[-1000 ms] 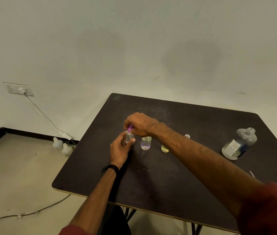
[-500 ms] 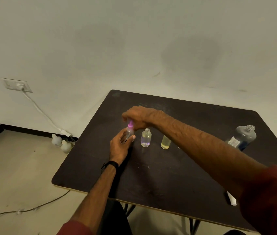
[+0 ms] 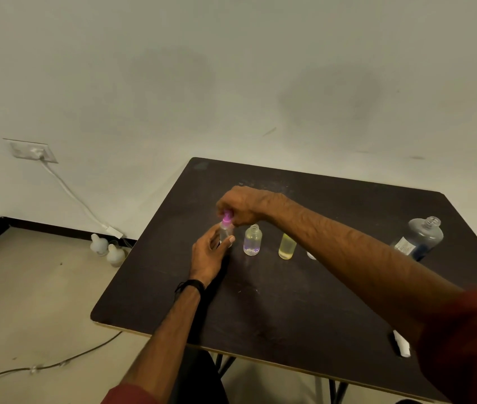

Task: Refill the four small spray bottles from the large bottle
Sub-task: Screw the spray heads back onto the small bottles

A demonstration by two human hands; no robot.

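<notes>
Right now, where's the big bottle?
In the head view, the large bottle stands uncapped near the table's far right edge, right of the yellow bottle, beyond the right forearm.

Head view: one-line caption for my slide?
Left hand steadies small bottle while right hand grips its pink cap.

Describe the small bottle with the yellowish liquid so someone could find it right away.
On the dark table, a row of small bottles stands near the middle. The yellowish bottle is just right of the open clear bottle, partly behind the right forearm. It alone holds yellow liquid.
</notes>
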